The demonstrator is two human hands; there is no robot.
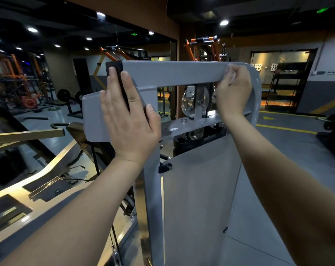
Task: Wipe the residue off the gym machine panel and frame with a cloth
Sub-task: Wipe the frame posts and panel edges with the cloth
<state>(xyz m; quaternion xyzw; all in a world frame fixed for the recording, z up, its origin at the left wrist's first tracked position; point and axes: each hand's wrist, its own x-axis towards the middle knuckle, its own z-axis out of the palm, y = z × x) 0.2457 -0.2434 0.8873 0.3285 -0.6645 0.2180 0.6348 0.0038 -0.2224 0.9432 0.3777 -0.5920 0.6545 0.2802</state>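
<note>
Frame (172,72) top bar runs horiz. L hand (130,120) flat, fingers splayed, on bracket; R hand (233,91) fingers clamp cloth (232,77) at bar's R end.

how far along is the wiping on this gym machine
Nothing reads as clearly finished; residue is too faint to judge. In hand: the right hand presses a white cloth on the top frame bar, while the left hand braces the frame flat. Left: likely the big panel below.
</note>
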